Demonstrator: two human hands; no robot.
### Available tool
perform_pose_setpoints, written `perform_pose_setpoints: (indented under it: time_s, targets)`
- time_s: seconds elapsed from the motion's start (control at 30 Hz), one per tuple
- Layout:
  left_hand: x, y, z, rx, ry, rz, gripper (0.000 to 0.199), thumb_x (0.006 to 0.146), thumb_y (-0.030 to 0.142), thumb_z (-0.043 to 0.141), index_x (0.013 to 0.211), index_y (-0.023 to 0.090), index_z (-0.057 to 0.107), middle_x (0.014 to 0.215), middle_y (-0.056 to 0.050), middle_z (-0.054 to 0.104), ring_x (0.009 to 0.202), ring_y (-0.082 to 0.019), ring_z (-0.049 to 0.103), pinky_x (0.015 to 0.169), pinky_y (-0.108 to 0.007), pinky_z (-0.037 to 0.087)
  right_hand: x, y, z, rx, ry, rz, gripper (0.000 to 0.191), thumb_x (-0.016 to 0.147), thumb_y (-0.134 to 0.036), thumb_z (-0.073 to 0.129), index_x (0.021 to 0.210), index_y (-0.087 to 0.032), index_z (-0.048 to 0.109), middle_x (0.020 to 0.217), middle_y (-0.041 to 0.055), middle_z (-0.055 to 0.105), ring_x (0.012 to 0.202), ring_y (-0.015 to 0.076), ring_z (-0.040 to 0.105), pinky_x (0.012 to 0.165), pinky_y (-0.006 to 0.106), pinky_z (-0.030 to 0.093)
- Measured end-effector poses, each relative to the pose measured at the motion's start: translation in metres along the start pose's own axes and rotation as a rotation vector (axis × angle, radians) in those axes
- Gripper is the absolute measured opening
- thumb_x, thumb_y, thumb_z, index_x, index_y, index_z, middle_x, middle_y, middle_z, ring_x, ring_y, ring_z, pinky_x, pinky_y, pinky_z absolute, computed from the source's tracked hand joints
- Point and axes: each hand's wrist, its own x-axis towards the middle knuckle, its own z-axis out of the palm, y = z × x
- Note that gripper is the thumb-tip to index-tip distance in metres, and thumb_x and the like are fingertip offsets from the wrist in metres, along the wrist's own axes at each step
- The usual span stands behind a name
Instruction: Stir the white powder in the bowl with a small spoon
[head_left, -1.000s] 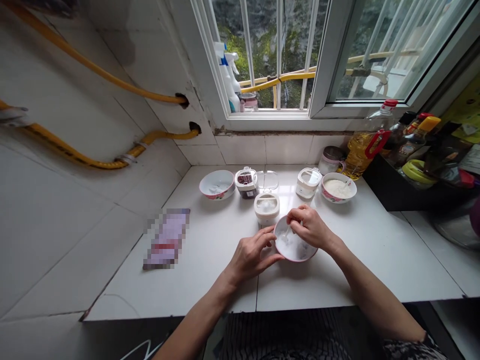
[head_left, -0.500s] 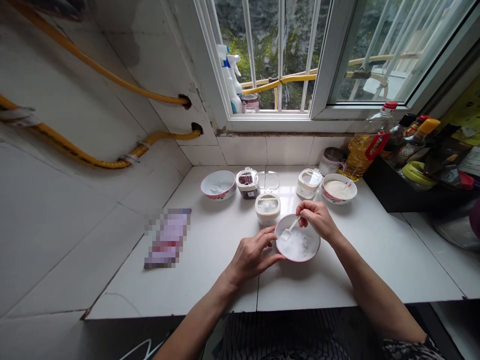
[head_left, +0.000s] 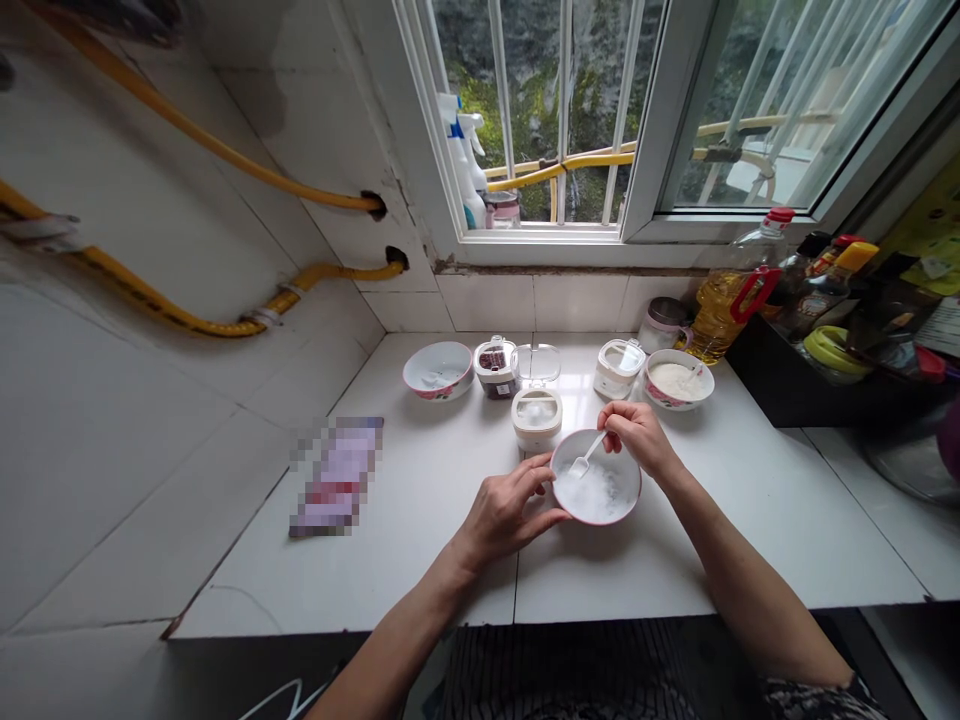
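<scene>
My left hand (head_left: 514,500) grips the left side of a pink-rimmed bowl (head_left: 634,500), thumb low and fingers at the rim. White grains (head_left: 596,492) cover the bowl's bottom. Between the fingertips of my right hand (head_left: 628,432) is the handle of a small white spoon (head_left: 581,466), its scoop down over the grains inside the bowl. Just behind the bowl stands a container (head_left: 536,420) of white grains with its clear lid (head_left: 537,364) raised. Beside that is a container (head_left: 495,368) of dark contents.
A floral bowl (head_left: 439,371) stands back left. At back right are a lidded container (head_left: 619,368), a bowl of pale grains (head_left: 679,379), and an oil bottle (head_left: 720,310) next to a black box (head_left: 780,385) of bottles. A blurred purple packet (head_left: 337,478) lies left.
My right hand and the spoon have shifted slightly to the right within the bowl. My left hand keeps its hold on the bowl.
</scene>
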Motion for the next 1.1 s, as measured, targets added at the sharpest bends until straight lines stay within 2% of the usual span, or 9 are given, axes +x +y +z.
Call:
perform_pose_setpoints:
  time_s: [0.2,0.37,0.5,0.6,0.7,0.77,0.87,0.97,1.1]
  targets:
    - [0.001,0.0,0.0,-0.007,0.005,0.013,0.033,0.094,0.046,0.064,0.107,0.016,0.058,0.118,-0.018,0.071,0.083,-0.02,0.076,0.062,-0.028,0.062,0.001,-0.003,-0.004,0.087,-0.023,0.031,0.011,0.058,-0.027,0.053,0.059,-0.019,0.06,0.042,-0.0011,0.056,0.042,0.012,0.047,0.046,0.025,0.037]
    - [0.001,0.0,0.0,-0.009,0.007,0.011,0.033,0.094,0.046,0.064,0.106,0.016,0.058,0.119,-0.019,0.071,0.08,-0.019,0.076,0.061,-0.027,0.062,0.003,-0.004,-0.001,0.158,0.044,-0.02,0.012,0.063,-0.03,0.058,0.068,-0.019,0.061,0.051,-0.0002,0.06,0.05,0.0136,0.053,0.054,0.028,0.044]
    - [0.0,-0.001,0.0,-0.01,0.002,0.001,0.033,0.095,0.047,0.062,0.106,0.016,0.057,0.12,-0.019,0.07,0.071,-0.017,0.074,0.059,-0.027,0.062,0.0,-0.005,0.013,0.084,0.146,-0.229,0.016,0.08,-0.036,0.057,0.084,-0.02,0.059,0.067,0.0017,0.066,0.064,0.0168,0.062,0.067,0.032,0.051]
    - [0.0,0.0,0.0,-0.002,0.01,0.001,0.034,0.095,0.049,0.06,0.105,0.016,0.057,0.12,-0.019,0.07,0.067,-0.015,0.073,0.058,-0.027,0.061,-0.004,-0.005,0.025,-0.152,0.204,-0.446,0.013,0.092,-0.031,0.049,0.094,-0.022,0.058,0.079,0.0044,0.07,0.076,0.0197,0.066,0.081,0.037,0.051]
    - [0.001,0.001,-0.001,0.003,0.007,-0.001,0.034,0.096,0.049,0.06,0.106,0.017,0.056,0.12,-0.019,0.07,0.066,-0.015,0.072,0.058,-0.026,0.061,-0.005,-0.004,0.03,-0.478,0.168,-0.699,0.016,0.095,-0.019,0.045,0.097,-0.023,0.06,0.084,0.0055,0.073,0.081,0.0214,0.067,0.099,0.045,0.043]
    - [0.001,0.002,-0.001,0.001,0.01,0.002,0.034,0.096,0.049,0.059,0.105,0.017,0.056,0.119,-0.019,0.07,0.066,-0.015,0.072,0.058,-0.026,0.061,-0.005,-0.004,0.03,-0.614,0.124,-0.807,0.019,0.093,-0.013,0.045,0.097,-0.023,0.061,0.086,0.0055,0.074,0.081,0.0215,0.067,0.104,0.047,0.039]
    - [0.002,0.002,-0.001,0.005,0.016,0.009,0.035,0.095,0.049,0.06,0.105,0.016,0.056,0.119,-0.018,0.07,0.064,-0.014,0.072,0.057,-0.026,0.06,-0.006,-0.005,0.025,-0.606,0.167,-0.854,0.019,0.094,-0.013,0.046,0.098,-0.022,0.062,0.085,0.0045,0.075,0.078,0.0204,0.068,0.102,0.046,0.041]
    - [0.002,0.002,-0.001,-0.002,0.019,0.012,0.035,0.095,0.048,0.061,0.106,0.016,0.056,0.118,-0.019,0.071,0.066,-0.015,0.072,0.058,-0.027,0.061,-0.009,-0.007,0.015,-0.459,0.249,-0.798,0.015,0.094,-0.017,0.048,0.095,-0.022,0.062,0.076,0.0025,0.073,0.074,0.02,0.067,0.089,0.041,0.047]
    - [0.002,0.002,-0.001,0.001,0.015,0.016,0.034,0.095,0.047,0.062,0.107,0.016,0.056,0.119,-0.019,0.071,0.077,-0.018,0.075,0.06,-0.026,0.061,-0.012,-0.007,0.001,-0.451,0.155,-0.661,0.017,0.085,-0.015,0.048,0.079,-0.022,0.062,0.061,-0.0005,0.065,0.065,0.0188,0.061,0.074,0.034,0.048]
